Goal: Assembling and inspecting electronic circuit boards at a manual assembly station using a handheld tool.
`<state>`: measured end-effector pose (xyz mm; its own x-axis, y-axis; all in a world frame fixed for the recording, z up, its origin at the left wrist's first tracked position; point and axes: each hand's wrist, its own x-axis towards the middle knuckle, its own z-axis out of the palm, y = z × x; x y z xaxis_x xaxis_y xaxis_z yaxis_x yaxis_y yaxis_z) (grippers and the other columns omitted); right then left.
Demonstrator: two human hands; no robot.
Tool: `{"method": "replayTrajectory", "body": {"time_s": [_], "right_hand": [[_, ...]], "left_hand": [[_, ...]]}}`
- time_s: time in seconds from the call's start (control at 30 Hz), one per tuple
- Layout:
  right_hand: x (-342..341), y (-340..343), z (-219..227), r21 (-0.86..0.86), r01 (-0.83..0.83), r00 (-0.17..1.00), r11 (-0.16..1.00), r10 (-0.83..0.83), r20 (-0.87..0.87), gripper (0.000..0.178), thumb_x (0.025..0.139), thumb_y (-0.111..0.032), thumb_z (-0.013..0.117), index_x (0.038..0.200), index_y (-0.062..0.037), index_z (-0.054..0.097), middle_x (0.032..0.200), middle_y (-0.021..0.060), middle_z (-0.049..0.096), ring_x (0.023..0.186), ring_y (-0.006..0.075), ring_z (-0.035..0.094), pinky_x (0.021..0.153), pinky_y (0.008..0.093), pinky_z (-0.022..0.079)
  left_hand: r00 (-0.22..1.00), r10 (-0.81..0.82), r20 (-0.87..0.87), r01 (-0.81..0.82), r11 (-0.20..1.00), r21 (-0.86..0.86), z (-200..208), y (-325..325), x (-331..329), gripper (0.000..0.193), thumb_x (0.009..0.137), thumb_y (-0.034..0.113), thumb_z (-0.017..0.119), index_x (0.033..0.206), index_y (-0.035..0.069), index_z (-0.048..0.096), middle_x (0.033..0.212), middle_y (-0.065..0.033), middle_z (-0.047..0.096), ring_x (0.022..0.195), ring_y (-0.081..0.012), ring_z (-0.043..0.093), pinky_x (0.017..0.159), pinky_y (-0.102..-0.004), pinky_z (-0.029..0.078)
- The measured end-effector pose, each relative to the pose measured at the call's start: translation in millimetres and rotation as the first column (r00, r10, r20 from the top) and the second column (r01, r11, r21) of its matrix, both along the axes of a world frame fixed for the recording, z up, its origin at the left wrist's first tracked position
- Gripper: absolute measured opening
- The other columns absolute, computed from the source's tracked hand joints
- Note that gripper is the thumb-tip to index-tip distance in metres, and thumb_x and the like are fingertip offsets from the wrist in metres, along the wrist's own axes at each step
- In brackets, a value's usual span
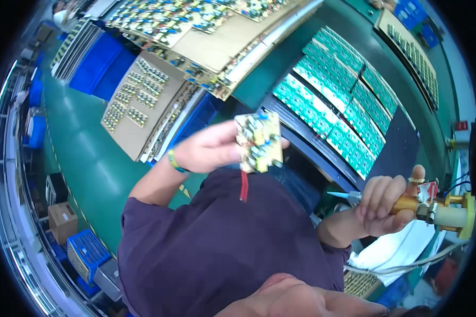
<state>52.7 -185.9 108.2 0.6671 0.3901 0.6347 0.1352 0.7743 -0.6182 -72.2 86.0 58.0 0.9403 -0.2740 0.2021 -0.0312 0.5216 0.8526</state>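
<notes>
My left hand (209, 148), with a yellow-green band at its wrist, grips a circuit board (260, 141) by its left edge. Capacitors and other small parts crowd the board's visible side, and a red wire (244, 186) hangs below it. A fingertip shows at the board's right edge. To the right, my right hand (384, 205) is closed round a brass-coloured glue dispensing gun (405, 204). Its light-blue tapered nozzle (337, 195) points left toward the board, well apart from it. The gun's back end joins a white and yellow cylinder (452, 216).
Green circuit board panels (336, 100) lie in rows on a dark surface beyond my hands. A stack of cardboard sheets (211, 50) bears many populated boards. More small boards lie on a cardboard sheet (122, 138) at left, near blue bins (101, 68). A hose (407, 266) runs at lower right.
</notes>
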Motion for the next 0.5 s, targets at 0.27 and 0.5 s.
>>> {"method": "replayTrajectory", "body": {"time_s": [0.27, 0.5], "right_hand": [[1.9, 6.4, -2.0, -0.020, 0.060, 0.998, 0.998, -0.061, -0.019, 0.072, 0.089, -0.031, 0.064, 0.135, 0.0066, 0.024, 0.060, 0.0003, 0.045, 0.042, 0.0066, 0.039, 0.035, 0.0187, 0.037], [8.8, 5.3, -6.8, -0.016, 0.075, 0.997, 0.997, -0.075, -0.008, 0.069, 0.091, -0.031, 0.061, 0.135, 0.0068, 0.024, 0.060, 0.0000, 0.043, 0.042, 0.0057, 0.037, 0.035, 0.0179, 0.034]], "left_hand": [[0.843, 0.491, -0.220, -0.465, 0.870, 0.161, 44.6, 110.7, -15.2, 0.044, 0.100, 0.028, 0.034, 0.119, -0.009, 0.047, 0.098, -0.0205, 0.064, 0.075, -0.0257, 0.068, 0.054, -0.0293, 0.059], [0.641, 0.765, -0.064, -0.491, 0.472, 0.732, 64.2, 140.6, 7.7, 0.041, 0.098, 0.033, 0.045, 0.114, -0.005, 0.049, 0.078, -0.0108, 0.062, 0.054, -0.0147, 0.064, 0.040, -0.0222, 0.049]]}}
